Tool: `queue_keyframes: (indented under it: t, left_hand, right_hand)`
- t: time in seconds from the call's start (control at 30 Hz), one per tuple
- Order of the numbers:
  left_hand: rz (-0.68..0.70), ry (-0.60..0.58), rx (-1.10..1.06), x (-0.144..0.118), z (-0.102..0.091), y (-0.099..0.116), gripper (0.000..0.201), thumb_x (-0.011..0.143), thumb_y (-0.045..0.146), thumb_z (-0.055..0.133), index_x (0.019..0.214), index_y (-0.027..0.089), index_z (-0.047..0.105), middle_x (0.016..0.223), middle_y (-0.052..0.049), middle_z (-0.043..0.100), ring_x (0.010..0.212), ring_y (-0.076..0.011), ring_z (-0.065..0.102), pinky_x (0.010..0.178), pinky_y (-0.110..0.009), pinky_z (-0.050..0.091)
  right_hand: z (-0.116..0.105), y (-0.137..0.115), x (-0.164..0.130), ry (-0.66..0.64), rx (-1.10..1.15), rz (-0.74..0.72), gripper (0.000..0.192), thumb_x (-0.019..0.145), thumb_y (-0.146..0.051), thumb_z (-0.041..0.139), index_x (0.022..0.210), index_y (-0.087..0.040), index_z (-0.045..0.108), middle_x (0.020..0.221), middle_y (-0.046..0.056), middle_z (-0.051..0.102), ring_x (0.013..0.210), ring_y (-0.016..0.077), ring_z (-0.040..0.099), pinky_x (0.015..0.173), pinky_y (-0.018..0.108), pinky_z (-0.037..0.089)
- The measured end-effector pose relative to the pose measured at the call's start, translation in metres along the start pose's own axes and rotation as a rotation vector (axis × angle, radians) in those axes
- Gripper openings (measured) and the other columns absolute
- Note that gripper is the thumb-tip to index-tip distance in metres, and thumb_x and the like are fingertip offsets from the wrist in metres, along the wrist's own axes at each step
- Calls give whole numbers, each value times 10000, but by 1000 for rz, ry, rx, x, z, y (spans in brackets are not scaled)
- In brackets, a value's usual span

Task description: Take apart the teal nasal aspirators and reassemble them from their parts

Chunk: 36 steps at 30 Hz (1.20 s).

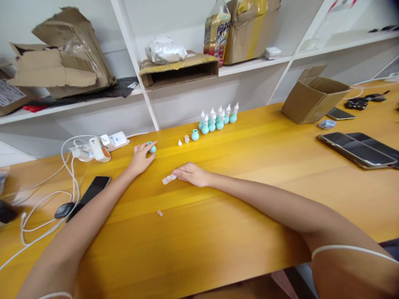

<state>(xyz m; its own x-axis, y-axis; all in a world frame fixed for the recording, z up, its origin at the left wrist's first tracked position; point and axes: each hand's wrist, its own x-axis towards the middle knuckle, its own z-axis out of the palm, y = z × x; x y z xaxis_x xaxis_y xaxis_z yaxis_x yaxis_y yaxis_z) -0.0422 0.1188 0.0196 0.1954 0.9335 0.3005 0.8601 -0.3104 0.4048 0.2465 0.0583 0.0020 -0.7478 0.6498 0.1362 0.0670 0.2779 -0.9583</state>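
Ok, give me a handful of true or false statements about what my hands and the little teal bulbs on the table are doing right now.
1. The left hand has its fingertips on a teal bulb. True.
2. The right hand touches a small clear piece lying on the table. True.
3. The assembled bulbs with white tips stand in a cluster near the front edge of the table. False: they stand at the far side, by the shelf.
4. One lone teal bulb without a tip stands just left of that cluster. True.
5. The cardboard box on the table is taped shut. False: its flaps are open.
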Motion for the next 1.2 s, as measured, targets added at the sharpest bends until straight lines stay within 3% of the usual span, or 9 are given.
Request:
queue_keyframes:
  t: [0.13, 0.23, 0.3, 0.37, 0.47, 0.63, 0.97, 1.2]
  left_hand:
    - [62, 12, -49, -8, -9, 13, 397, 1073, 362, 532, 1369, 222, 756, 1353, -126, 749, 1320, -322, 644, 1249, -544, 447]
    - [166, -105, -193, -40, -15, 29, 352, 1054, 374, 555, 1337, 245, 720, 1279, -100, 734, 1193, -273, 691, 1108, -454, 534]
    - [131, -139, -383, -64, -15, 41, 462, 1023, 335, 589, 1479, 264, 557, 1244, -80, 733, 1117, -235, 704, 1035, -409, 555]
    - [56, -120, -544, -83, -12, 51, 537, 988, 339, 626, 1480, 268, 424, 1125, -51, 740, 1000, -212, 709, 954, -379, 562]
    - [-11, -109, -531, -99, -6, 59, 396, 941, 337, 653, 1304, 249, 521, 1155, -70, 747, 1070, -239, 717, 1009, -398, 537]
    - [-60, -56, -601, -103, -2, 57, 323, 936, 391, 608, 1212, 226, 618, 1153, -76, 728, 1084, -272, 694, 1012, -409, 529]
    - [-56, -141, -643, -104, -1, 58, 375, 989, 573, 699, 1131, 234, 629, 1034, -48, 698, 914, -221, 667, 872, -353, 547]
    - [-33, -114, -524, -107, 1, 57, 365, 995, 574, 724, 1076, 232, 627, 1005, -40, 718, 893, -203, 655, 834, -334, 558]
  right_hand:
    - [2, 3, 1, 114, 67, -57, 797, 994, -913, 511, 661, -190, 463, 588, -48, 390, 576, 79, 326, 583, 271, 257]
    - [1, 8, 5, 250, 124, -91, 817, 982, -958, 450, 650, -212, 410, 589, -50, 362, 565, 80, 310, 570, 276, 247]
    - [0, 12, 8, 302, 162, -103, 816, 976, -980, 405, 656, -230, 368, 584, -58, 322, 554, 81, 282, 555, 276, 234]
    - [-1, 14, 11, 299, 185, -105, 814, 973, -986, 393, 652, -240, 346, 573, -63, 302, 536, 80, 269, 539, 274, 230]
    - [0, 14, 12, 237, 177, -96, 818, 965, -986, 418, 634, -240, 354, 553, -63, 313, 513, 77, 285, 524, 272, 244]
    - [1, 9, 8, 170, 72, -74, 821, 962, -973, 460, 660, -211, 421, 582, -56, 363, 540, 73, 299, 542, 268, 240]
    - [0, 9, 5, 183, -86, -52, 758, 1028, -879, 436, 696, -198, 438, 643, -43, 345, 624, 92, 308, 619, 275, 260]
    - [-2, 11, 3, 175, -299, -174, 684, 1111, -728, 433, 746, -167, 571, 680, -3, 509, 678, 123, 462, 699, 273, 331]
